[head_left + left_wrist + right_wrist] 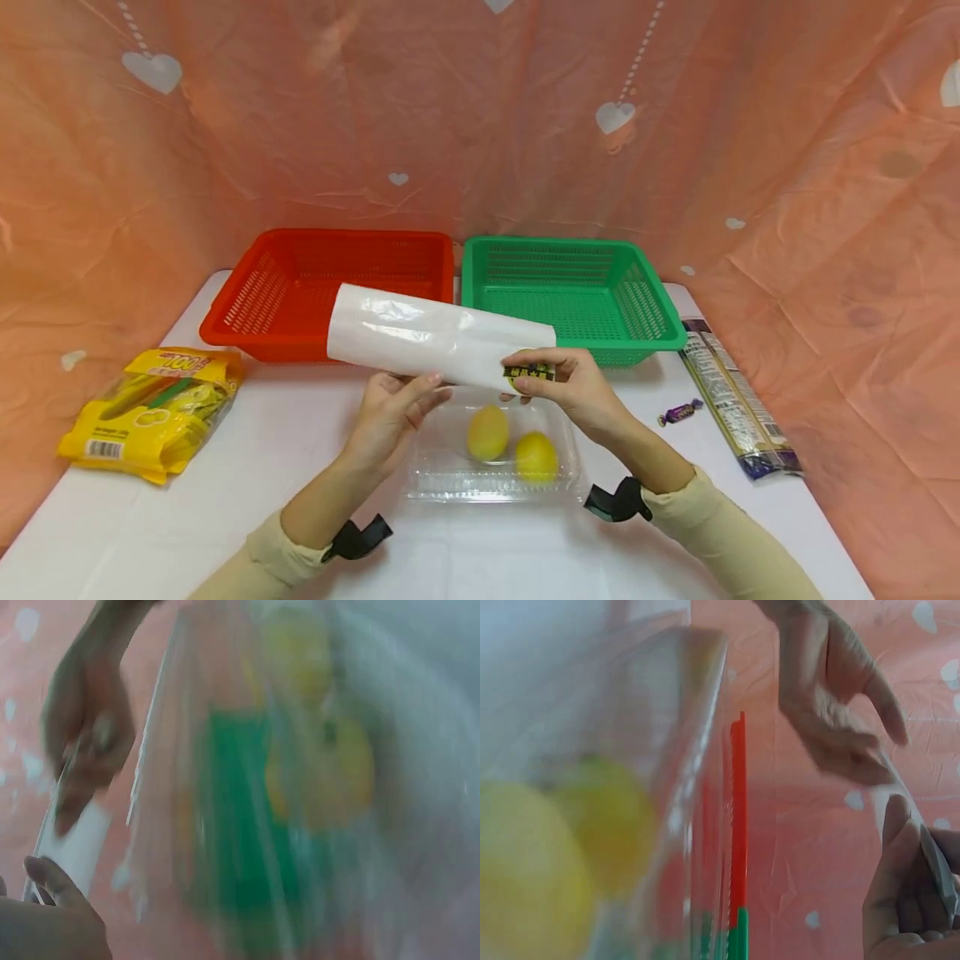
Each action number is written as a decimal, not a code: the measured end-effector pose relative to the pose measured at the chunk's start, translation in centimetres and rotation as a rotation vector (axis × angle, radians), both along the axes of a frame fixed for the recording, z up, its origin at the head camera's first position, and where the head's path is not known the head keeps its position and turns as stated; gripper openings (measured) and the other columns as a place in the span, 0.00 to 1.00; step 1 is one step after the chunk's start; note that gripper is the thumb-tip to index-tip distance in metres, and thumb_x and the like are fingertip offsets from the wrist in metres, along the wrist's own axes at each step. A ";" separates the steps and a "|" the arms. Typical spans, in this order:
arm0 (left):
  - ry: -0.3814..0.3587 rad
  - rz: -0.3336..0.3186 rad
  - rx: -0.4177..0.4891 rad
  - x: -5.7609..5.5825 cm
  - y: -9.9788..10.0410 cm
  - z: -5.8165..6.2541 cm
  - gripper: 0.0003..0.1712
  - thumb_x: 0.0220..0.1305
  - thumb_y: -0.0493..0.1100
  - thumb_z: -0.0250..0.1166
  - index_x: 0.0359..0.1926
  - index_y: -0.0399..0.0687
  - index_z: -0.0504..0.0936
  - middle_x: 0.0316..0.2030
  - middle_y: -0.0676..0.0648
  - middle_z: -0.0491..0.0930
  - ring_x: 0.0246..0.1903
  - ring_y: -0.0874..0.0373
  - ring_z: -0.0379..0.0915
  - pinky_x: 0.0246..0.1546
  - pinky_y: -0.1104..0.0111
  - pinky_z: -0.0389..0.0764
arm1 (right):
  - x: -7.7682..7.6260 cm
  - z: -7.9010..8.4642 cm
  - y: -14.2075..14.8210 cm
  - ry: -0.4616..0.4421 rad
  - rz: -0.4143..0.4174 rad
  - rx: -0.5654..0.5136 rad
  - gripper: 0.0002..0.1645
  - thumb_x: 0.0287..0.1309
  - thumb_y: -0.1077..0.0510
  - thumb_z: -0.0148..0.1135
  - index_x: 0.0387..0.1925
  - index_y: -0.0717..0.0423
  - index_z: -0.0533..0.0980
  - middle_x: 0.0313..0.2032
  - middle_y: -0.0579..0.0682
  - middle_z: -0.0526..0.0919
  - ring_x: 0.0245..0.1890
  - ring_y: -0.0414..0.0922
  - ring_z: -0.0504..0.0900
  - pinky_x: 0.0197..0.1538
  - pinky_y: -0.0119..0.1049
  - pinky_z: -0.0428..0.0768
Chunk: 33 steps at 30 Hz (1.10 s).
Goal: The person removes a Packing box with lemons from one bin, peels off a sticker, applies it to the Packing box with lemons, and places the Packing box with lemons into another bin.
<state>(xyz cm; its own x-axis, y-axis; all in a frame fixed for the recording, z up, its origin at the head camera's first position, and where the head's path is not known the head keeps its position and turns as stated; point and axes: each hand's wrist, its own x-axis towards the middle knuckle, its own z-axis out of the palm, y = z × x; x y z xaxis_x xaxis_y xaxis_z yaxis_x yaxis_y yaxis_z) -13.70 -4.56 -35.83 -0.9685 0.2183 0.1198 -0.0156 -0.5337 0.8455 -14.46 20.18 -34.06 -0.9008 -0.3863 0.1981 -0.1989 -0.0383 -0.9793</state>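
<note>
A long, glossy white packet [420, 333] with a small black-and-yellow label at its right end is held up in both hands, tilted down to the right. My right hand [558, 383] grips that end, thumb over the label and fingers behind. At the lower edge, near the middle, my left hand [393, 417] pinches the packet between thumb and fingers. Beneath the hands stands a clear plastic box [450, 487] with a yellow fruit [487, 433] and a second yellow fruit [536, 457] in it. Both wrist views are blurred close to this box.
A red basket [251, 342] stands at the back left, beside a green basket [585, 342]. A yellow snack bag [153, 412] lies at the left. To the right are a purple wrapped candy [680, 412] and a long flat packet [738, 400]. Patterned cloth hangs behind.
</note>
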 end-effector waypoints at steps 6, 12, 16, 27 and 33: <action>0.113 0.003 -0.113 0.4 2.6 -0.6 0.15 0.63 0.25 0.61 0.48 0.42 0.79 0.34 0.53 0.85 0.32 0.62 0.80 0.40 0.69 0.83 | 0.0 0.3 -1.6 0.009 0.033 -0.045 0.19 0.59 0.69 0.66 0.51 0.77 0.77 0.45 0.50 0.85 0.37 0.44 0.83 0.39 0.35 0.85; 0.124 0.075 -0.161 0.5 3.5 -0.6 0.16 0.63 0.26 0.63 0.52 0.35 0.77 0.35 0.52 0.87 0.30 0.60 0.83 0.38 0.67 0.84 | 0.1 0.4 -2.2 -0.003 0.061 -0.076 0.19 0.59 0.71 0.66 0.51 0.77 0.76 0.43 0.51 0.84 0.33 0.43 0.84 0.39 0.34 0.85; 0.098 0.121 -0.137 0.5 3.4 -0.5 0.17 0.64 0.25 0.62 0.54 0.33 0.76 0.38 0.52 0.86 0.32 0.60 0.82 0.39 0.68 0.84 | 0.0 0.2 -2.1 -0.011 0.069 -0.090 0.20 0.60 0.72 0.64 0.52 0.79 0.74 0.44 0.54 0.84 0.33 0.45 0.86 0.38 0.34 0.85; 0.078 0.342 -0.060 0.3 3.4 0.1 0.19 0.57 0.21 0.65 0.49 0.34 0.77 0.37 0.48 0.85 0.33 0.56 0.82 0.36 0.64 0.86 | 0.8 1.2 -1.9 0.227 -0.328 -0.085 0.14 0.56 0.76 0.65 0.45 0.76 0.77 0.50 0.55 0.75 0.55 0.50 0.72 0.58 0.38 0.74; 0.131 0.334 -0.107 0.9 3.7 0.3 0.22 0.58 0.23 0.67 0.53 0.32 0.74 0.42 0.45 0.85 0.36 0.52 0.83 0.37 0.61 0.86 | 1.9 1.5 -2.7 0.598 -0.243 0.104 0.14 0.50 0.74 0.71 0.41 0.67 0.84 0.54 0.60 0.81 0.59 0.53 0.77 0.68 0.46 0.67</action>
